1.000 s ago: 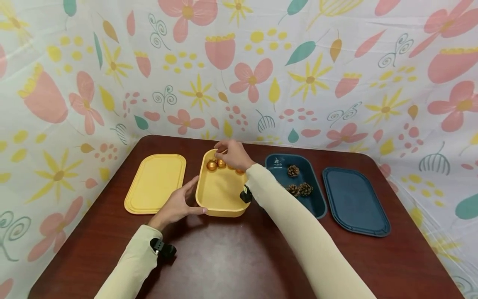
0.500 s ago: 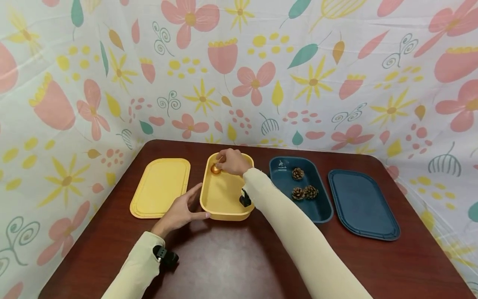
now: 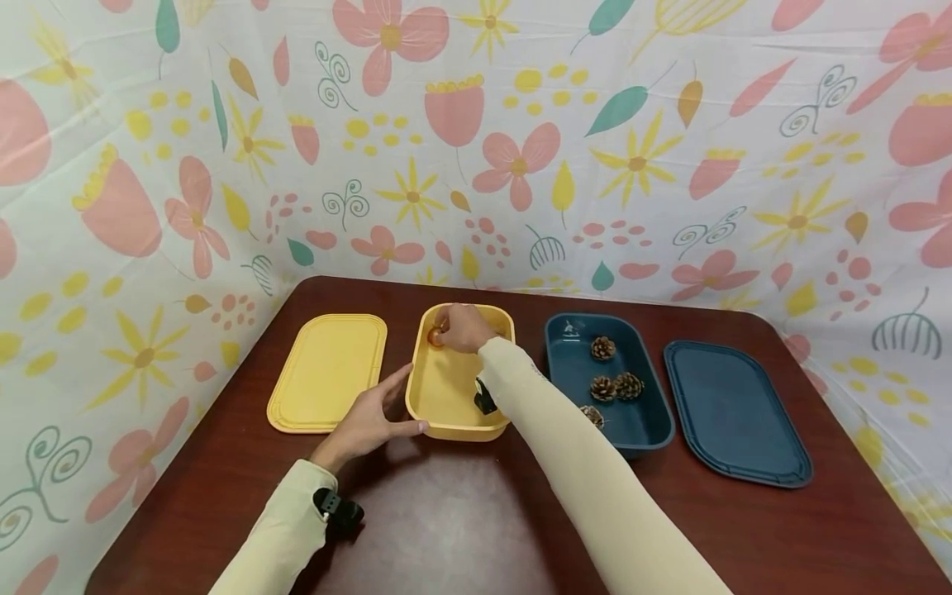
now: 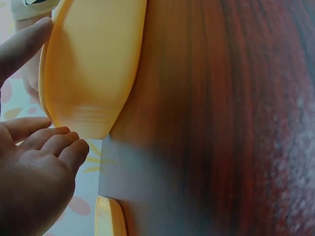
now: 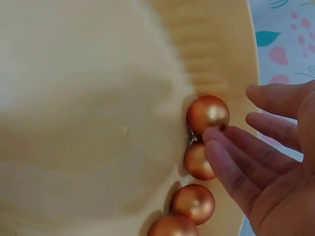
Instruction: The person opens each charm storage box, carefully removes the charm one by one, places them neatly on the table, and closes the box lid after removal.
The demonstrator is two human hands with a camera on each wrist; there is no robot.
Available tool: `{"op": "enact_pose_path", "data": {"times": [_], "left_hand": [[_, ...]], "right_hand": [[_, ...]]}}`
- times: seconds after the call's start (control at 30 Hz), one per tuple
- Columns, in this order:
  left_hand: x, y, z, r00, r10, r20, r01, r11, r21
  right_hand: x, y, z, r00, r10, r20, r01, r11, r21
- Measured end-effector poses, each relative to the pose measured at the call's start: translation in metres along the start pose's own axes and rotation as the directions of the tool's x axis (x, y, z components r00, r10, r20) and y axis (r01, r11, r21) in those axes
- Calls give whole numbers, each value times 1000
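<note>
A yellow box (image 3: 452, 397) stands in the middle of the table with several copper-coloured baubles (image 5: 193, 204) along its far end. My left hand (image 3: 366, 423) touches the box's near left corner, thumb at the front and fingers along the side. In the left wrist view its thumb and index fingertip meet the rim, with the other fingers loosely bent. My right hand (image 5: 275, 162) reaches inside the box, fingers extended beside the baubles. Two fingertips overlap one bauble (image 5: 199, 160); whether they press on it, I cannot tell. From the head, that hand hides most of the baubles.
Left of the box lies a flat yellow lid (image 3: 327, 372). On the right stands a dark blue box (image 3: 568, 368) with several pine cones (image 3: 628, 385), partly behind my right sleeve. A dark blue lid (image 3: 736, 413) lies further right. A patterned cloth (image 3: 476, 165) hangs behind the table.
My right hand has lowered into the box and covers most of the baubles. Another pine cone shows beside my right sleeve. The left hand stays at the corner; the head view has shifted slightly.
</note>
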State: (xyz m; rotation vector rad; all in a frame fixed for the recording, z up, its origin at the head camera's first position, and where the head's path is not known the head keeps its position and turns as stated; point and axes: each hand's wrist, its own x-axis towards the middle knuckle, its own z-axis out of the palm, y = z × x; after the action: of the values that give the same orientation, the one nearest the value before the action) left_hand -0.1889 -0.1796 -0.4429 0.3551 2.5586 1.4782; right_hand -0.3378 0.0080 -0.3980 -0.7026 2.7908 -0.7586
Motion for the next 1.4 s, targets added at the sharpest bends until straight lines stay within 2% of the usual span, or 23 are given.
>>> {"op": "enact_pose_path", "data": {"times": [0.2,0.43,0.6,0.67,0.87,1.03,1.2,1.4], "left_hand": [[0,1,0,1000,19,1,-19,1000,-9],[0,0,1,1000,-17,-14,17,1000,-11],[1,1,1,1000,8,-17,-8,1000,-15],[1,0,2,1000,0,-11,0,1000,-26],[0,0,2,1000,-31,-3,31,999,-42],[-1,3,1,999,-33,-6,33,998,-52],[0,3,1,999,-32,-1,32,999,-40],[1,2,-2,999,-34,-12,34,999,1]], "right_hand": [[5,2,7,1000,-15,-23,14,999,-51],[12,1,13,998,-48,-31,44,991,-126],[13,-2,16,999,-36,-35,29,983,-179],[12,-2,18,999,-29,-36,22,981,-191],[11,-4,25,996,-76,-56,59,965,-254],[11,-5,27,998,-47,-45,34,968,-249],[12,-1,25,998,-64,-22,57,970,-237],[11,2,11,994,-81,69,93,976,-195]]}}
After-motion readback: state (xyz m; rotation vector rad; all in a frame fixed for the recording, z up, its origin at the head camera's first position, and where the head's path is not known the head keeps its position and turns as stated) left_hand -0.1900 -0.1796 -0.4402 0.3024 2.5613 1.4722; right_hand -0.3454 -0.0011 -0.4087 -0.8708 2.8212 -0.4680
